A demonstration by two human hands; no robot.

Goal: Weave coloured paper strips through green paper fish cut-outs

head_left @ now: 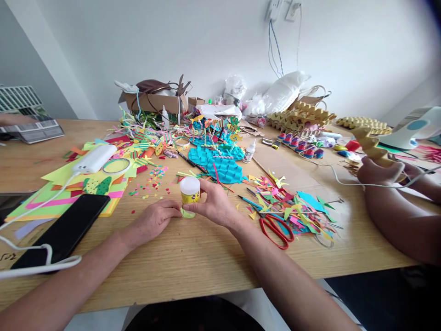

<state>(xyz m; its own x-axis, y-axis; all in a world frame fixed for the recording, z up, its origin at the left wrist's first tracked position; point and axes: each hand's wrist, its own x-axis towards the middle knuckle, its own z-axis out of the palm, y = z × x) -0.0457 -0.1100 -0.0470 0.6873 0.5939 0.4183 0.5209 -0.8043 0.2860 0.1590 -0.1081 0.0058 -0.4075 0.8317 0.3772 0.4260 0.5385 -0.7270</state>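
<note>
A small jar (190, 189) with a white lid and a yellow label stands near the middle of the table. My right hand (215, 204) is closed around its right side, thumb in front. Under the jar's base shows a small pale-green piece of paper (188, 214). The fingertips of my left hand (156, 219) are pressed together at the left edge of that piece. Red-handled scissors (277, 232) lie to the right, beside colourful paper scraps (292, 207). Behind the jar are blue paper scales (220, 161) and a small white glue bottle (249, 151).
A black phone (65, 230), a white power bank (95, 158) with a cable, and coloured paper sheets (65, 197) lie at left. Another person's hands (381, 170) hold a piece of egg carton (372, 146) at right. Stacked egg cartons (303, 115) and a cardboard box (155, 103) stand behind.
</note>
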